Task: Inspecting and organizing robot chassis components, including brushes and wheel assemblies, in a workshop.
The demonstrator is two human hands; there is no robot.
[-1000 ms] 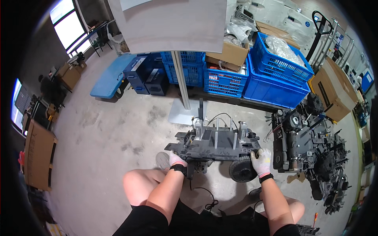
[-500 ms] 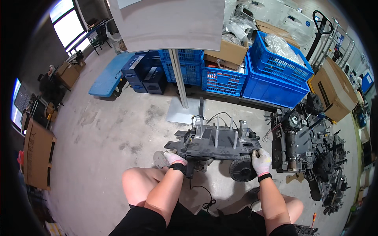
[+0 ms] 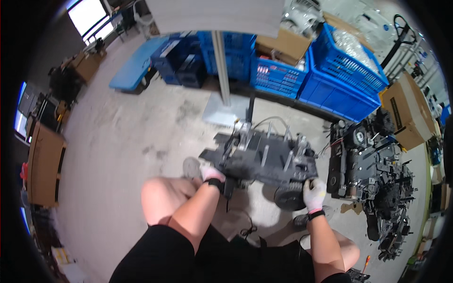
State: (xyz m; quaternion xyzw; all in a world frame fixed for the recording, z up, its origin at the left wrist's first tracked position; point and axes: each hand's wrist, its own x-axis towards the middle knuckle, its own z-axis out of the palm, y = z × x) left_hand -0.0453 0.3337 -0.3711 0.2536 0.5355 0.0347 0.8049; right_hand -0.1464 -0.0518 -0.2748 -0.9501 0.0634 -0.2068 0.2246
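Observation:
A dark, flat wheeled chassis [image 3: 255, 158] is held in front of my knees, slightly blurred. Upright metal posts [image 3: 265, 155] and brackets stand on its top, and a black wheel [image 3: 290, 198] shows beneath its near right side. My left hand [image 3: 211, 172], in a white glove, is closed at the chassis's near left corner; its fingertips are partly hidden. At the near right corner, above the wheel, my gloved right hand [image 3: 314, 194] grips the edge with bent fingers. A black cable [image 3: 248, 230] trails on the floor below the chassis.
Similar dark chassis assemblies [image 3: 365, 170] lie crowded at my right. Blue crates [image 3: 337, 96] line the back behind a metal post stand [image 3: 226, 111]. A blue flat cart [image 3: 134, 68] stands at the far left. An orange-handled screwdriver [image 3: 367, 259] is at the lower right.
The chassis has tipped and turned, its right end lower relative to its left and more of its top showing. Both hands keep their hold. My view has shifted downward.

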